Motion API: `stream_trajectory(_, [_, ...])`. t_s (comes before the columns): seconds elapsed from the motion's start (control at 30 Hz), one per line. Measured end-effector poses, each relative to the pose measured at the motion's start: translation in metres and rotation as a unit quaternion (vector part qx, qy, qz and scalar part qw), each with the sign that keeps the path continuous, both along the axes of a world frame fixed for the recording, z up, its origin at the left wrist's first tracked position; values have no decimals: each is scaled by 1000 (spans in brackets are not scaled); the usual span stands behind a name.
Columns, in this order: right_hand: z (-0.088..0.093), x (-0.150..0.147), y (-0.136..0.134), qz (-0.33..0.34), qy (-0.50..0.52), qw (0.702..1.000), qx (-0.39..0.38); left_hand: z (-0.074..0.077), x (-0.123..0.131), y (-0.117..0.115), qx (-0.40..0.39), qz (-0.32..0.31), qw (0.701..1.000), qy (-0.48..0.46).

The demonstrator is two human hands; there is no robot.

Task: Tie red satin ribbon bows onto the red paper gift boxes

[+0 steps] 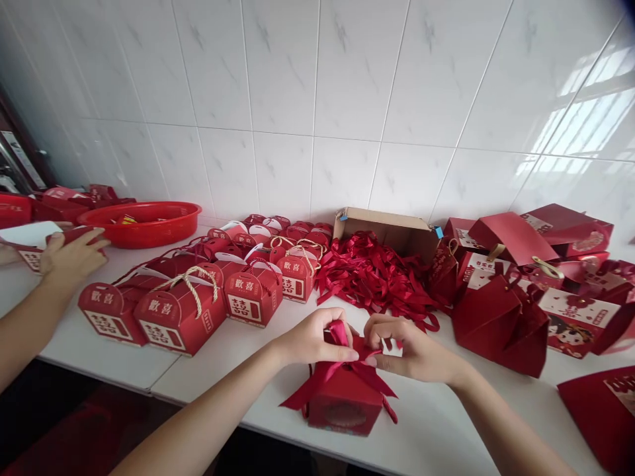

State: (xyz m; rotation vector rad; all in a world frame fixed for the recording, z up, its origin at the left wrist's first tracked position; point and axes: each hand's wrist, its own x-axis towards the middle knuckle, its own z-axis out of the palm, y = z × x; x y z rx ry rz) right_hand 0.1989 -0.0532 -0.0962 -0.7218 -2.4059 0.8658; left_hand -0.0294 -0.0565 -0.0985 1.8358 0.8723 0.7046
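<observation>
Ribbon bow under both hands, on a red box in front of the carton

Landmark: cardboard carton, against the tiled wall at the back of the white table.

Red box: directly in front of the carton, near the table's front edge, standing upright. Dark red ribbon lies across its top; one loop stands up, two tails spread to left and right over the front. A twisted red cord hangs down at the box's right side.

Left hand: in front of the carton, over the box top. Thumb and fingers clamped on the ribbon at the raised loop.

Right hand: in front of the carton, just right of the left hand. Fingers curled, thumb tip at the knot; cannot tell whether they are closed on ribbon.

Surroundings: a heap of loose ribbons spills out of the carton toward the front. Left of the carton, rows of small printed boxes, some with pale rope handles, others with red cord. Farther left, a red basin; well left of the carton and in front of the basin, another person's hand on a printed box. Right of the carton, a cluster of larger red gift packages.
</observation>
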Motion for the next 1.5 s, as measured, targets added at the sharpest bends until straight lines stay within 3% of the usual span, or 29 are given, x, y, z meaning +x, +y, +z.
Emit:
stream_trajectory(0.13, [0,-3,0,-42,-1,999,5,4,-3,7,13,-9,1000,14])
stream_trajectory(0.3, [0,-8,-1,-43,-16,999,13,4,-8,15,19,-9,999,35])
stream_trajectory(0.53, [2,-16,8,-27,74,988,-130,3,-7,19,27,-17,998,45])
stream_trajectory(0.8, [-11,-28,18,-101,74,991,-49,5,-6,15,28,13,998,63])
stream_trajectory(1.07, [-20,-38,21,-165,180,962,-123,1,-1,14,47,-13,997,64])
stream_trajectory(1.5, [-30,-35,24,-208,260,934,-126,-2,10,6,23,-15,999,20])
